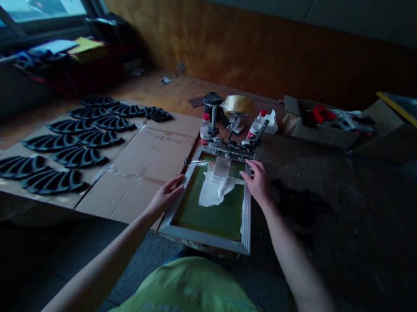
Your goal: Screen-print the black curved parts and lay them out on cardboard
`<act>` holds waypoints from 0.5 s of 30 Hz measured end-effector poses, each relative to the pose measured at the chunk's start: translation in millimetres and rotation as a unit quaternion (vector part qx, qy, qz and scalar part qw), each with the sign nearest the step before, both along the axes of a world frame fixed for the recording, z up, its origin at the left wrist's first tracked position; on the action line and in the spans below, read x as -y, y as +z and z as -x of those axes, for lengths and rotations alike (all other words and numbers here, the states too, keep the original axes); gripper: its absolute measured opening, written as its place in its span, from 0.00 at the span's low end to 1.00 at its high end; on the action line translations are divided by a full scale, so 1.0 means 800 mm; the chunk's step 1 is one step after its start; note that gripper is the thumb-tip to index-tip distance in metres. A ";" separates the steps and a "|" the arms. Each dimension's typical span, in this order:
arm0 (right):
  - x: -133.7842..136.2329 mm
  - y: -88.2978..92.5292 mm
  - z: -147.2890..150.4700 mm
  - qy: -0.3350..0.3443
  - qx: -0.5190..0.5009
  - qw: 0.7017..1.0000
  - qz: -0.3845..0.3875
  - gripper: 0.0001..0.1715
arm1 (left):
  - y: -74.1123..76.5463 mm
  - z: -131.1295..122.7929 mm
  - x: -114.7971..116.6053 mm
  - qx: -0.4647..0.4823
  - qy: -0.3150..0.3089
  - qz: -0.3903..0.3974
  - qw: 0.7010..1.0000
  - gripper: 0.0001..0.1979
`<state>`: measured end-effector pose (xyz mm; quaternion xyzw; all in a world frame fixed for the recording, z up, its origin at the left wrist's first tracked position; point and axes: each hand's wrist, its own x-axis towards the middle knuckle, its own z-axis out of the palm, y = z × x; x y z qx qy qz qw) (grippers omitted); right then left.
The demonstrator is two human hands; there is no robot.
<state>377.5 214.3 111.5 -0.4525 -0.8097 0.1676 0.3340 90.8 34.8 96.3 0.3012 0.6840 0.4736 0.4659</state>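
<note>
In front of me lies a screen printing frame (pixel 205 238), with a silver metal rim and green mesh. White ink (pixel 211 191) is spread over the mesh's upper middle, and a pale flat scraper (pixel 222 169) rests at its top. A metal hinge clamp (pixel 228 151) stands at the frame's far end. My left hand (pixel 164 197) is at the frame's left rim, fingers close together and seemingly gripping it. Over the upper right rim is my right hand (pixel 258 182), thumb and fingers apart, with nothing visible between them.
Several black fan-shaped pieces (pixel 80 157) lie in rows on cardboard (pixel 141 167) at the left. Behind the clamp stand two red-capped bottles (pixel 205 129), a tape roll (pixel 237 105) and a dark jar (pixel 212 104). At the right back sits a cardboard box (pixel 319 132) of odds and ends.
</note>
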 end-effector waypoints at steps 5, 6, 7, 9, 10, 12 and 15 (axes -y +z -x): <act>0.025 0.016 0.092 0.094 0.202 0.974 -0.047 0.28 | -0.082 0.004 -0.005 -0.007 -0.024 -0.001 1.000 0.43; 0.031 0.012 0.100 0.101 0.232 0.967 -0.036 0.23 | -0.090 0.006 -0.006 -0.017 -0.028 -0.006 0.999 0.42; 0.038 0.007 0.104 0.106 0.254 0.961 -0.023 0.18 | -0.095 0.008 -0.007 -0.026 -0.033 -0.008 0.999 0.41; 0.055 -0.006 0.102 0.119 0.278 0.953 0.001 0.10 | -0.101 0.012 -0.007 -0.040 -0.045 -0.005 0.998 0.39; 0.065 -0.012 0.097 0.131 0.284 0.950 0.004 0.06 | -0.102 0.013 -0.006 -0.044 -0.052 -0.005 0.998 0.39; 0.086 -0.020 0.083 0.178 0.280 0.943 -0.009 0.05 | -0.103 0.014 -0.005 -0.051 -0.063 -0.004 0.997 0.38; 0.108 -0.019 0.060 0.283 0.250 0.925 -0.042 0.11 | -0.100 0.014 -0.004 -0.062 -0.064 -0.003 0.996 0.36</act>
